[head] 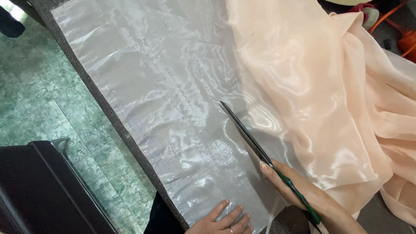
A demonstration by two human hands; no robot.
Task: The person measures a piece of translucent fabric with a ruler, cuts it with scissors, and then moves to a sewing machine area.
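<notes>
Broadly, a sheet of sheer silvery-white fabric (164, 99) fills the middle of the frame, spread flat on a dark grey table (104, 102) whose edge runs diagonally from the upper left down to the lower centre; green mottled floor tiles (39, 108) show beyond that edge at left. Over the right half lies a loosely bunched peach satin cloth (329, 99), its folds overlapping the white sheet's right margin. A black chair or case (39, 186) sits in the lower left corner. On the white sheet lie the scissors (247, 134), their long axis slanting from the green handles at lower right up to the blade tip near the frame's centre, so the blades point away from the person, up and to the left, roughly along the line where white fabric meets peach. The right hand (303, 195) is the one on them: it is closed around the green handles, forefinger stretched along the shank, and the blades look nearly together, though whether fabric sits between them I cannot tell. The left hand (221, 221), at the bottom centre, lies palm down with fingers spread flat on the white sheet, just left of the scissors, gripping nothing.
</notes>
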